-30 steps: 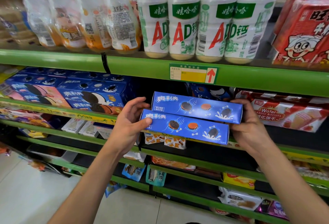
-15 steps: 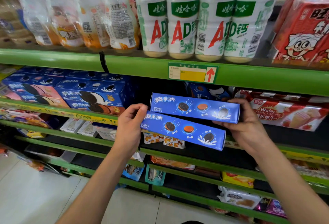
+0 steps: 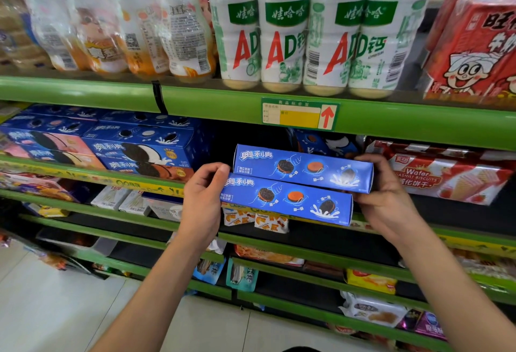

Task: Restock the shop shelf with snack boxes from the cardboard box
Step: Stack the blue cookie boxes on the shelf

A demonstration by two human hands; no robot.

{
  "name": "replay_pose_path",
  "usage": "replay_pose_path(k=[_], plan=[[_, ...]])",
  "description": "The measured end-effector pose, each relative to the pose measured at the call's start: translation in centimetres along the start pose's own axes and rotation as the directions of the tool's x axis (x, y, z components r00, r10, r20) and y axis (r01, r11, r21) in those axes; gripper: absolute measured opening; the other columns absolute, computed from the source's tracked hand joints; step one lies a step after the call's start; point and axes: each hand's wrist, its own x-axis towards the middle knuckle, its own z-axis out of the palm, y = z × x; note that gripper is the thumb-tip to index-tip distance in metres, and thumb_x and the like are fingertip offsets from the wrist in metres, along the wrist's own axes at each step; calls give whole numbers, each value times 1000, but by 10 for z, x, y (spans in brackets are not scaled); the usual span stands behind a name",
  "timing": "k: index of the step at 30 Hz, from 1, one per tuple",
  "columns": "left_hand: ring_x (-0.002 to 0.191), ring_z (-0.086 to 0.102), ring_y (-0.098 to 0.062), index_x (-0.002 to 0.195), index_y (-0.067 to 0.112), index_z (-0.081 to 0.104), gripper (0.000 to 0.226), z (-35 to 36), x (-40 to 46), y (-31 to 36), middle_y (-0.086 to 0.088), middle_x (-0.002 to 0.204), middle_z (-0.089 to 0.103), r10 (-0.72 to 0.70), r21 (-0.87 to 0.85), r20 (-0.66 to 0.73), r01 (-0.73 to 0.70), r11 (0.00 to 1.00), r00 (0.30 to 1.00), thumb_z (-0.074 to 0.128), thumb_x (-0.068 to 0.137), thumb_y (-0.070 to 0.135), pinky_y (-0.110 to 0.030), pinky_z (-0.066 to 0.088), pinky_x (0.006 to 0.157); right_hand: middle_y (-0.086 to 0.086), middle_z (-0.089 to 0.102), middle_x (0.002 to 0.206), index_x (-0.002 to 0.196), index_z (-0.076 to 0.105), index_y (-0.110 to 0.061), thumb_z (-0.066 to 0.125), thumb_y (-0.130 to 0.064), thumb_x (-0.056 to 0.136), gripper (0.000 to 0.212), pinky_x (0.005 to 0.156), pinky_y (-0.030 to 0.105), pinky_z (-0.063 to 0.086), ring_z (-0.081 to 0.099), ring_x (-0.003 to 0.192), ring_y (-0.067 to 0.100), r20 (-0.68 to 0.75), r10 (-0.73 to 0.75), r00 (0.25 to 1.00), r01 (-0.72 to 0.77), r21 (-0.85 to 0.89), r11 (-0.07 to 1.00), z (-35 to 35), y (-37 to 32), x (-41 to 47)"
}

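In front of the second shelf (image 3: 92, 173), at the dark gap in its stock: two long blue boxes, upper box (image 3: 303, 167) and lower box (image 3: 287, 200), stacked long faces up, lower one offset toward the camera and leftward, both tilted down to the right. Held in air, not yet on the shelf. Left hand (image 3: 202, 200) at the left ends — fingers curled round the lower box's end, thumb along its edge; contact with the upper box not clear. Right hand (image 3: 388, 198) cupped round the right ends, fingers wrapped behind both. Gap flanked by big blue cartons (image 3: 142, 153) on the left and wafer packs (image 3: 446, 181) on the right; another blue pack (image 3: 321, 142) deep inside. Bottles (image 3: 282, 44) on the shelf above.

Risks, judged: stack clamped only at the ends, so the offset boxes could shear apart and one drop to the floor. Entering tilted could catch an end on cartons or wafer packs, or strike the green upper rail (image 3: 223, 103).
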Motion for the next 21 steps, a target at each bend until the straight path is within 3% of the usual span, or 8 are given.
replay_pose_path(k=[6, 10, 14, 19, 21], plan=[[83, 67, -14, 81, 32, 73, 11, 0, 0, 0, 2, 88, 72, -2, 11, -17, 2, 1000, 1000, 64, 87, 34, -31, 56, 73, -1, 70, 97, 103, 55, -17, 35, 43, 61, 76, 70, 25, 57, 67, 88, 12, 7, 4, 1000, -4, -4, 1000, -1, 0, -1], [93, 62, -25, 81, 32, 72, 21, 2, 2, 2, -6, 96, 68, -11, 14, -48, 12, 1000, 999, 60, 96, 25, -53, 50, 92, 0, 72, 98, 108, 58, -22, 51, 23, 59, 67, 72, 29, 59, 68, 89, 14, 44, -1, 999, 0, 36, 999, -3, -1, -3], [96, 60, -30, 79, 33, 72, 26, 4, 4, 9, -9, 97, 67, -64, 25, -76, 66, 998, 995, 58, 98, 22, -61, 44, 98, 3, 72, 103, 109, 60, -22, 53, 15, 65, 59, 76, 33, 59, 69, 92, 18, 90, -23, 996, 14, 108, 994, -4, 0, -5], [100, 68, -31, 90, 20, 68, 12, 1, 20, 16, -9, 96, 72, -197, 41, -88, 201, 979, 976, 59, 98, 23, -54, 52, 94, 4, 73, 105, 98, 66, -26, 48, 2, 80, 38, 75, 44, 59, 70, 97, 24, 70, 22, 997, -36, 205, 978, -3, -4, -1], [83, 73, -25, 92, 16, 64, 11, 1, 29, 16, -5, 81, 75, -247, 56, -110, 254, 966, 963, 58, 99, 21, -44, 58, 76, 6, 71, 107, 102, 62, -21, 49, -7, 83, 27, 81, 49, 56, 68, 100, 26, 57, 57, 997, -67, 193, 979, -2, -5, 2]])
